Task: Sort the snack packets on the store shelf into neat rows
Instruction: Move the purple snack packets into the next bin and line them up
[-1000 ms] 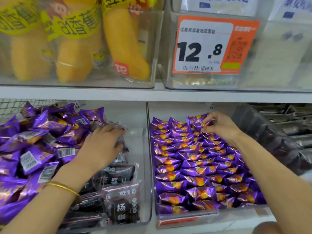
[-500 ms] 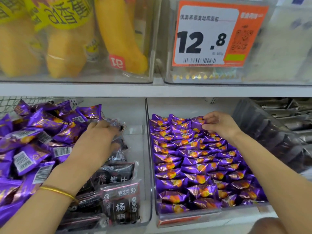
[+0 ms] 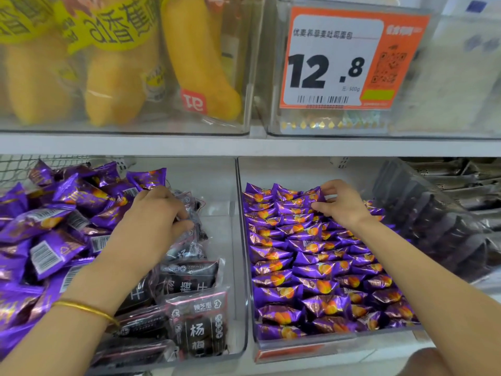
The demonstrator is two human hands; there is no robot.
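Far to the left of the clear divider (image 3: 242, 253), the loose heap (image 3: 46, 234) of purple packets lies as jumbled as it did a second ago. They are crinkled foil pillows with sawtooth ends, and some show white barcodes. Nearer the divider, the left hand (image 3: 151, 221) has barely shifted. Its fingers curl down where the heap meets the dark plum packets (image 3: 195, 318), which are flat, glossy, see-through sachets with black labels. The fingertips are buried, so I cannot tell whether it has hold of anything. A thin gold bangle (image 3: 89, 310) sits on that wrist.

Just right of the divider, the sorted rows (image 3: 311, 270) run in overlapping shingles, orange print facing up, inside a rigid plastic bin. At their far end the right hand (image 3: 343, 206) has slid a little towards the divider over the last second. It now pinches the crimped top edge of the back packet (image 3: 311, 198) between thumb and forefinger. My reading is that it is tucking that packet upright into the last row, so this bin looks close to full while the heap is yet to be sorted. Well right of the divider, dark grey wrapped packs (image 3: 433, 229) stand stacked.
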